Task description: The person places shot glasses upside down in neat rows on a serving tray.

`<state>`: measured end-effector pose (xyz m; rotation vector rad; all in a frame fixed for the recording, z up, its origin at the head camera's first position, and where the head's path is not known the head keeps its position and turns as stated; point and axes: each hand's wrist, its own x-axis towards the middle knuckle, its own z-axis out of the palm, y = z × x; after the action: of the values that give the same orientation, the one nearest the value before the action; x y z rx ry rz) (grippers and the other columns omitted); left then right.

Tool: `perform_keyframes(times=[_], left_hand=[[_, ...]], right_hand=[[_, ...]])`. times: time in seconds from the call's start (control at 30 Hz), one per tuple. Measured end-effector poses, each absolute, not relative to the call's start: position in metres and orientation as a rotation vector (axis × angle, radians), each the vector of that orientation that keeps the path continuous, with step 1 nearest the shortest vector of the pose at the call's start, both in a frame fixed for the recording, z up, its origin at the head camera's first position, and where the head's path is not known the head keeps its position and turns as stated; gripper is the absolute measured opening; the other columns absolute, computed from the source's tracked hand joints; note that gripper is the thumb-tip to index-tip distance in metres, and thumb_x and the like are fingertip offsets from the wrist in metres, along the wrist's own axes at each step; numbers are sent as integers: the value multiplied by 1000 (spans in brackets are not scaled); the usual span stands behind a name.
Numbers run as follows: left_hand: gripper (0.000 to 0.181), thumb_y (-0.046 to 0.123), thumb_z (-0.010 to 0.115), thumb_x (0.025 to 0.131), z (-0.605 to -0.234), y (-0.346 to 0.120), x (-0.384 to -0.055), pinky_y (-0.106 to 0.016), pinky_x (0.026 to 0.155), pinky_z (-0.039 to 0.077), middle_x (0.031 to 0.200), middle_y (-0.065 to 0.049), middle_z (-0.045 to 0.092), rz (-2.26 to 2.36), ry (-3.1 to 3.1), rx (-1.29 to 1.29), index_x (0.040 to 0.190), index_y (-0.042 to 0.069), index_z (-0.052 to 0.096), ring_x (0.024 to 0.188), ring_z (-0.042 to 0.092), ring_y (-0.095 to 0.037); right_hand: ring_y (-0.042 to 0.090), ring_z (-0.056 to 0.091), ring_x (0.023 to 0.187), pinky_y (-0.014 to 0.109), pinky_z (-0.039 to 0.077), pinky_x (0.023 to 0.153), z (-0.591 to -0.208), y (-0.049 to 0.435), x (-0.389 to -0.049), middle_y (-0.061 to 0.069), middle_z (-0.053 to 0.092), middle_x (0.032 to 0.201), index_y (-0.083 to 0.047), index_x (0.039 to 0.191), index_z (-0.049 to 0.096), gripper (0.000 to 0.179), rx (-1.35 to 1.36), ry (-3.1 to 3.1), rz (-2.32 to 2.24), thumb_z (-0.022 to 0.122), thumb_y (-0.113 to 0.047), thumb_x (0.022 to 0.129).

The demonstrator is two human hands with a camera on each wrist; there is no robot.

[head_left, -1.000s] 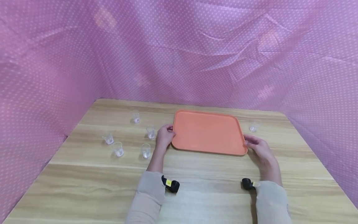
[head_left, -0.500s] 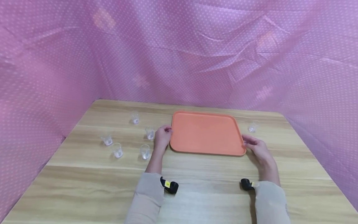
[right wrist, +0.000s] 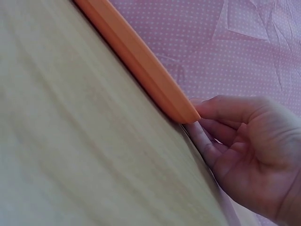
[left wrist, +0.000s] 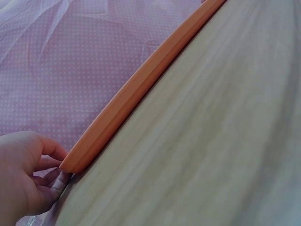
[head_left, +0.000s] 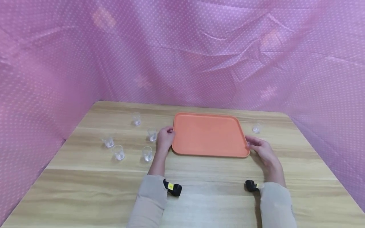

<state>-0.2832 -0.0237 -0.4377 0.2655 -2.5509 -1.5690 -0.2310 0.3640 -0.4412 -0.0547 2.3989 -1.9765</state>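
An orange rectangular tray (head_left: 209, 136) lies at the far middle of the wooden table. At its left side my left hand (head_left: 165, 138) pinches the rim between thumb and fingers. My right hand (head_left: 265, 152) does the same at the right side, thumb on the rim near the front corner. The left wrist view shows the tray's front wall (left wrist: 127, 96) low against the tabletop, with the left fingers (left wrist: 55, 151) at its corner. From the right wrist, fingers and thumb (right wrist: 225, 109) meet the other corner, some fingers tucked beneath. Nothing lies on the tray.
Several small clear cups stand left of the tray, the closest being a cup (head_left: 152, 135) beside my left hand. One more clear cup (head_left: 256, 127) stands beyond my right hand. Pink dotted cloth (head_left: 182, 63) hangs around the table (head_left: 85, 190).
Both hands stay at the tray's sides. Tray, hands and cups all appear slightly further left in the head view, a few pixels only.
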Motion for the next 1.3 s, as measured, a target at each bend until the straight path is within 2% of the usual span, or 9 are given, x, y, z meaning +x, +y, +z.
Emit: perform_keyframes(times=[0.13, 0.3, 0.47, 0.57, 0.7, 0.77, 0.87, 1.03, 1.3], left_hand=[[30, 11, 58, 82, -438, -26, -282, -34, 81, 44, 99, -4, 66, -1597, -2534, 277, 110, 8, 66, 92, 60, -20], [30, 10, 57, 82, -435, -27, -283, -35, 83, 44, 101, -4, 66, -1593, -2522, 288, 110, 8, 66, 94, 60, -20], [30, 7, 56, 82, -434, -25, -284, -34, 84, 44, 102, -6, 66, -1638, -2505, 257, 110, 6, 66, 94, 61, -21], [31, 7, 56, 82, -433, -25, -284, -35, 84, 44, 103, -6, 66, -1649, -2503, 255, 111, 6, 66, 95, 61, -21], [30, 8, 56, 82, -433, -26, -283, -36, 85, 44, 103, -6, 66, -1653, -2507, 265, 111, 6, 66, 95, 60, -22], [30, 8, 56, 82, -433, -26, -283, -36, 85, 44, 102, -5, 66, -1651, -2514, 265, 111, 7, 66, 95, 60, -22], [30, 8, 57, 82, -434, -25, -281, -36, 85, 43, 102, -5, 66, -1654, -2524, 270, 111, 7, 65, 94, 60, -21], [30, 8, 57, 82, -435, -23, -280, -36, 85, 43, 102, -5, 66, -1649, -2530, 274, 111, 7, 65, 94, 60, -21], [30, 8, 57, 82, -436, -25, -282, -36, 84, 43, 102, -4, 66, -1627, -2526, 280, 111, 7, 65, 94, 60, -21]], right_hand=[[3, 55, 97, 14, 41, 83, -439, 363, -233, -3, 61, 112, 14, 131, 35, 51, -55, 2363, -2008, 58, -1, 88], [14, 55, 103, 28, 42, 90, -429, 364, -236, 7, 52, 124, 2, 136, 35, 55, 179, 1996, -2373, 60, -5, 88], [13, 57, 92, 26, 46, 85, -419, 377, -244, 6, 47, 116, -4, 124, 42, 44, 427, 1970, -2659, 61, 2, 85], [6, 55, 91, 18, 45, 82, -418, 388, -254, 10, 46, 122, -3, 130, 38, 49, 453, 2244, -2487, 61, 0, 86], [9, 47, 111, 16, 37, 90, -424, 399, -266, 15, 35, 138, 1, 142, 24, 64, 369, 2530, -2088, 59, -13, 90], [10, 42, 117, 18, 33, 95, -427, 403, -270, 16, 33, 140, 1, 142, 23, 65, 336, 2596, -1957, 59, -17, 91], [10, 45, 112, 21, 33, 97, -431, 407, -273, 16, 40, 133, 4, 141, 25, 63, 293, 2649, -1871, 58, -15, 91], [-2, 46, 92, 15, 38, 86, -435, 409, -275, 13, 49, 118, 8, 136, 31, 58, 225, 2760, -1707, 59, -11, 90], [-6, 47, 82, 11, 38, 76, -438, 408, -281, 1, 56, 102, 10, 129, 40, 50, 228, 2839, -1641, 61, -9, 88]])
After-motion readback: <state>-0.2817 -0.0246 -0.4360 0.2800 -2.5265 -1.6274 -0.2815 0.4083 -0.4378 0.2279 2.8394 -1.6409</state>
